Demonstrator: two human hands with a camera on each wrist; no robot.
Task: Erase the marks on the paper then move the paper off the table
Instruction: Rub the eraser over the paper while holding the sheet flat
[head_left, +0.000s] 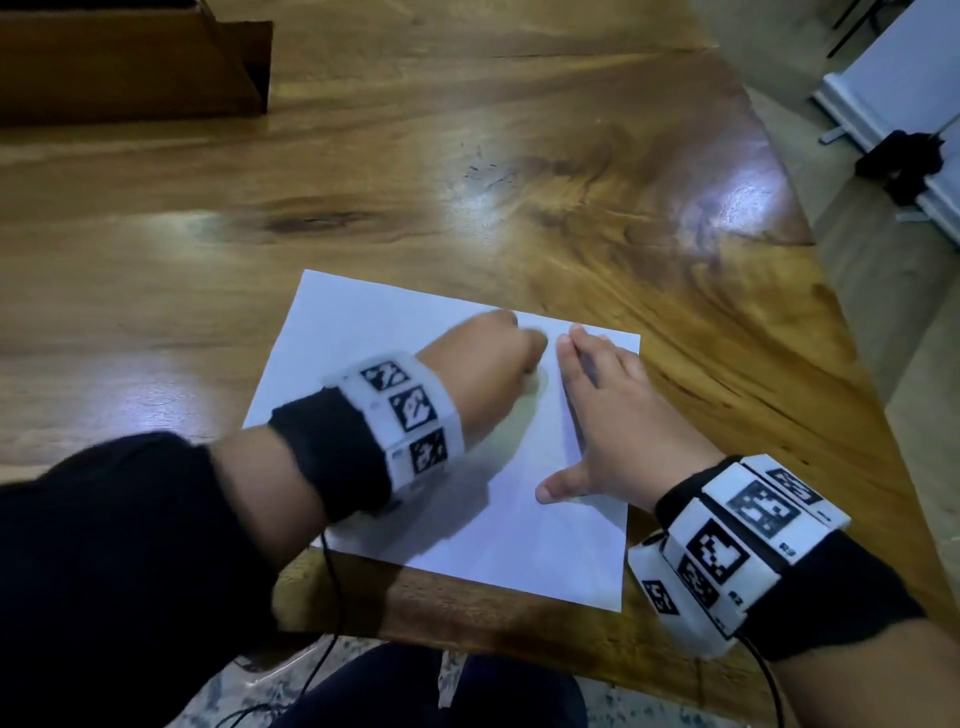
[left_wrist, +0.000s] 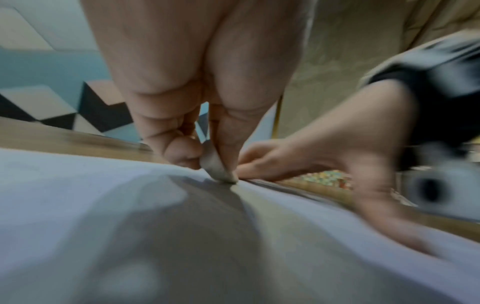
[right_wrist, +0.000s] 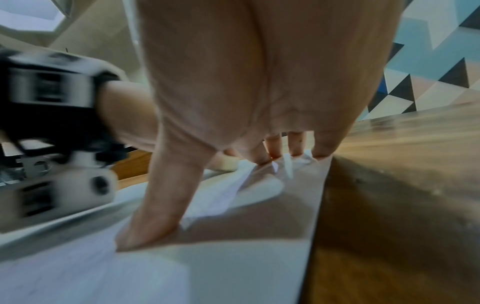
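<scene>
A white sheet of paper (head_left: 363, 322) lies near the front edge of the wooden table (head_left: 467, 156). My left hand (head_left: 498, 348) pinches a small grey-white eraser (left_wrist: 215, 164) between thumb and fingers, its tip pressed on the paper (left_wrist: 78, 185) near the sheet's far edge. My right hand (head_left: 608, 415) lies flat on the paper's right part, fingers straight and spread, thumb out toward me. In the right wrist view the fingers (right_wrist: 272, 146) and thumb press the paper (right_wrist: 233, 277) down. No marks are plain on the sheet; the hands hide part of it.
A dark wooden box (head_left: 130, 62) stands at the table's far left. The table's right edge (head_left: 841, 291) runs close to the paper. Beyond it a white board on a stand (head_left: 909, 130) stands on the floor. My dark-trousered legs (head_left: 441, 691) are below the front edge.
</scene>
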